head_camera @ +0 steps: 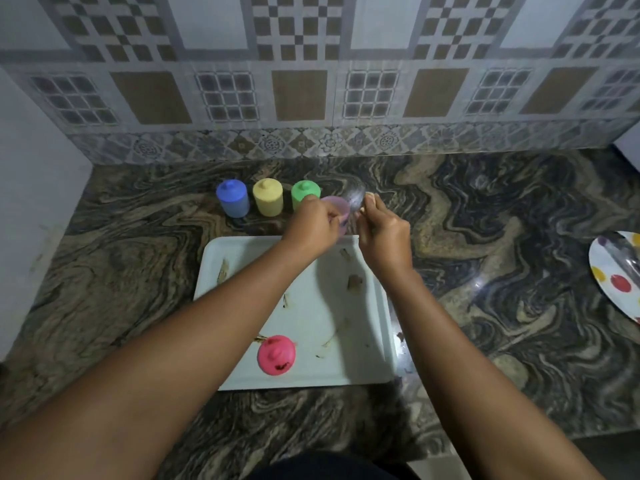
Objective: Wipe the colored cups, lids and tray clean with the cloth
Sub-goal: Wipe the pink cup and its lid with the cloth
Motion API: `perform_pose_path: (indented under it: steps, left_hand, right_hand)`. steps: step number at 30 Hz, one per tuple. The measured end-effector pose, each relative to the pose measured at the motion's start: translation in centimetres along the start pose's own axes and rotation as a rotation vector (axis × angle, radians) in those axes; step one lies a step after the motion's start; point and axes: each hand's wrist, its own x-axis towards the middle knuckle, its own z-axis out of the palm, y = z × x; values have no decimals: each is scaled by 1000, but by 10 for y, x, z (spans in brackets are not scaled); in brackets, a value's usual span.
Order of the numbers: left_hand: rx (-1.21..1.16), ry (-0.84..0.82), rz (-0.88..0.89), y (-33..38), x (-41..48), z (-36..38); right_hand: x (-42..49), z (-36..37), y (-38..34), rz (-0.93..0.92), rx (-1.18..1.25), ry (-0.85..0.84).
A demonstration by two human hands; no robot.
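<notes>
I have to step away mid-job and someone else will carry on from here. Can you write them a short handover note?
Left hand: holds the pink cup, lid off, over the tray's far edge.
Right hand: pinches a pale, blurred thing against that cup, likely the cloth.
Blue cup, yellow cup and green cup: lidded, in a row on the counter behind the tray, looking clean.
Pink lid: on the tray, with a dark stain.
Left: finish the pink cup, wipe its lid, clear the tray's brown smears.
</notes>
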Motion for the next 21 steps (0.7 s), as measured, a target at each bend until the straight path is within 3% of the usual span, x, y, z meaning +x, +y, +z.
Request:
perform_pose_path:
  steps: [15,21]
  left_hand:
    - [124,-9,-147,-24,61,58]
    - [197,2,-117,-22,58,55]
  right_hand:
    - [36,26,37,160,153,58]
    - [33,28,36,174,156,51]
